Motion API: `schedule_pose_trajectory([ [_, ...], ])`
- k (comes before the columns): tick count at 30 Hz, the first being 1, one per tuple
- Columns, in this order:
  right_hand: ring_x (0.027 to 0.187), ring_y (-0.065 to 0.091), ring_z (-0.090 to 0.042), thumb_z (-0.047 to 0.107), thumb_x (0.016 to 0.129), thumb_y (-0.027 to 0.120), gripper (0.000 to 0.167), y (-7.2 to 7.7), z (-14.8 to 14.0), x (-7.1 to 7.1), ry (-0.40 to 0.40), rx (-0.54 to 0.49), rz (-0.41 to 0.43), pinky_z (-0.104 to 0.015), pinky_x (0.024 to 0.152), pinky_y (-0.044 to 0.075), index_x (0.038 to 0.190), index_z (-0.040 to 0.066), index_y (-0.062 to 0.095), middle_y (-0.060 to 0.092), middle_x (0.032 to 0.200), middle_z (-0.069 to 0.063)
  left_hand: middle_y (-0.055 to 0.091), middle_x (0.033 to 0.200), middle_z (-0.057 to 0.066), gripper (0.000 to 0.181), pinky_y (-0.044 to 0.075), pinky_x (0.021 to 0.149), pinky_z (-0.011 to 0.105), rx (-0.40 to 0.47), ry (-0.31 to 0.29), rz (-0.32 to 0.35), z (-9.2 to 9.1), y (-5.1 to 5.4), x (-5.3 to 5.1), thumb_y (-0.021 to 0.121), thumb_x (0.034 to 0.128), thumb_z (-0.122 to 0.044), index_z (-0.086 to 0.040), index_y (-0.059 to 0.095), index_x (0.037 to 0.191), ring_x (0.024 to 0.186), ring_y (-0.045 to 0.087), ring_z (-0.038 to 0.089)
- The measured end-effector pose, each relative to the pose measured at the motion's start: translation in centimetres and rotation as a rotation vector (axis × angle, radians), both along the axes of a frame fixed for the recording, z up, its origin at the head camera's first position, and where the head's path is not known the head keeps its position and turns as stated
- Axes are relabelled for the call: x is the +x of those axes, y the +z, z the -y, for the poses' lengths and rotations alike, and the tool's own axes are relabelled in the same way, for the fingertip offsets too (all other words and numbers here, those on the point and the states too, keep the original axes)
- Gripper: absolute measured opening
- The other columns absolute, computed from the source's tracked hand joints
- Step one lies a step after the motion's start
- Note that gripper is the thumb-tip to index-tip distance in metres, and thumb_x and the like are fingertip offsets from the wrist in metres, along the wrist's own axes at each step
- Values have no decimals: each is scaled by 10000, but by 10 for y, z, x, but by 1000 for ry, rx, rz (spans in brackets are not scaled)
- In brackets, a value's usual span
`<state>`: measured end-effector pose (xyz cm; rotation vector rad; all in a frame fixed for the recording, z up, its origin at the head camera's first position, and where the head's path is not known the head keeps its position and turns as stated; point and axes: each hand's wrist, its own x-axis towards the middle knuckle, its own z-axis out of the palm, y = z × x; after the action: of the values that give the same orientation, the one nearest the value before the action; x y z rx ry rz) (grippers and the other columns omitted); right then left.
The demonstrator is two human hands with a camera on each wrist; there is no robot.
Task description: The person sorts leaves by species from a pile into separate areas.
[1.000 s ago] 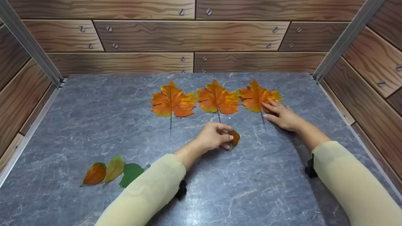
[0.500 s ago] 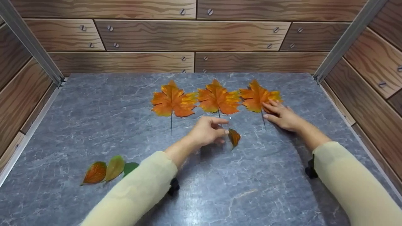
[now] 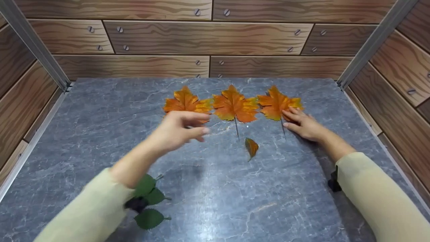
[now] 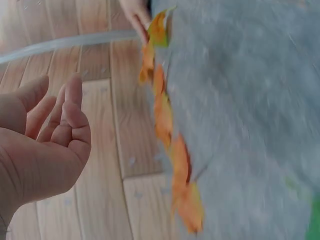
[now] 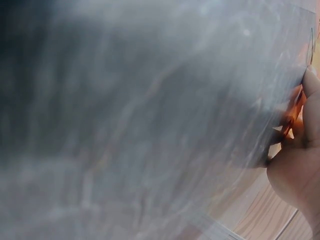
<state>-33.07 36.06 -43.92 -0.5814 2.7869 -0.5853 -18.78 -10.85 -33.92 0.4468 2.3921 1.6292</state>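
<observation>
My left hand (image 3: 173,131) hangs in the air over the table, fingers loosely bent and nothing between them. It partly covers the left maple leaf (image 3: 185,101), which is orange and yellow. Beside that one lies the middle maple leaf (image 3: 234,104), its thin stem toward me. On the right maple leaf (image 3: 273,101) rest the fingers of my right hand (image 3: 305,127), with the thumb by the stem. A small brown-orange leaf (image 3: 251,148) lies below the middle and right maple leaves, touched by neither hand. In the left wrist view my left hand (image 4: 50,130) appears with no object in it.
Several green leaves (image 3: 149,218) lie at the lower left, partly covered by my left sleeve (image 3: 90,205). The grey marbled table (image 3: 208,188) is bounded by wood-patterned walls (image 3: 161,38) and metal corner posts (image 3: 376,43).
My left hand has let go of the small brown-orange leaf and moved left, away from it. The leaf stays on the table. My right hand keeps its place on the right maple leaf.
</observation>
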Motion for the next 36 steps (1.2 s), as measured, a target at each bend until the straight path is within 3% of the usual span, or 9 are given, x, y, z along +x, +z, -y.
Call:
schedule_pose_trajectory([
  [4, 1593, 3, -500, 440, 1126, 511, 687, 0, 0, -1, -4, 9, 10, -737, 1215, -35, 1672, 75, 312, 86, 1733, -282, 775, 1171, 53, 383, 614, 859, 385, -33, 17, -10, 39, 4, 13, 768, 1002, -180, -151, 725, 1381, 974, 766, 230],
  [8, 1593, 4, -500, 441, 1126, 511, 688, 0, -1, 0, -2, 10, 10, -739, 1214, -32, 1672, 74, 310, 86, 1733, -284, 741, 1269, 64, 374, 602, 923, 362, -87, 34, -19, 80, -1, 26, 769, 1001, -219, -115, 732, 1359, 1049, 743, 241],
  [14, 1590, 4, -506, 434, 1124, 519, 688, 0, -3, 0, -4, 11, 10, -738, 1215, -32, 1669, 66, 314, 94, 1730, -288, 719, 1334, 66, 414, 561, 956, 303, -166, 111, 26, 143, -26, 49, 778, 991, -339, -131, 737, 1347, 1160, 689, 216],
  [18, 1590, 7, -508, 440, 1123, 520, 694, 1, -2, -1, -1, 13, 11, -747, 1210, -26, 1671, 69, 312, 95, 1731, -287, 706, 1348, 118, 442, 556, 930, 271, -187, 165, 73, 185, -45, 63, 755, 1010, -317, -84, 701, 1381, 1158, 675, 202],
  [22, 1591, 21, -507, 440, 1126, 513, 687, 1, 0, -1, 3, 13, 10, -763, 1202, -10, 1672, 76, 312, 107, 1731, -285, 691, 1347, 168, 470, 584, 891, 296, -184, 175, 149, 218, -59, 75, 756, 1008, -262, -20, 664, 1400, 1098, 683, 170],
  [28, 1590, 20, -511, 425, 1128, 512, 674, 1, 0, 0, 4, 5, 3, -763, 1202, -10, 1667, 67, 322, 116, 1728, -289, 705, 1308, 175, 457, 600, 812, 320, -175, 122, 213, 241, -70, 84, 765, 1000, -208, 36, 666, 1374, 1042, 687, 103],
  [36, 1591, 11, -507, 434, 1128, 509, 679, 1, 0, 0, 7, 6, 6, -755, 1207, -15, 1670, 74, 317, 103, 1732, -284, 739, 1238, 157, 391, 597, 739, 316, -138, 30, 262, 244, -72, 87, 733, 1013, -123, 84, 666, 1338, 961, 712, 142],
])
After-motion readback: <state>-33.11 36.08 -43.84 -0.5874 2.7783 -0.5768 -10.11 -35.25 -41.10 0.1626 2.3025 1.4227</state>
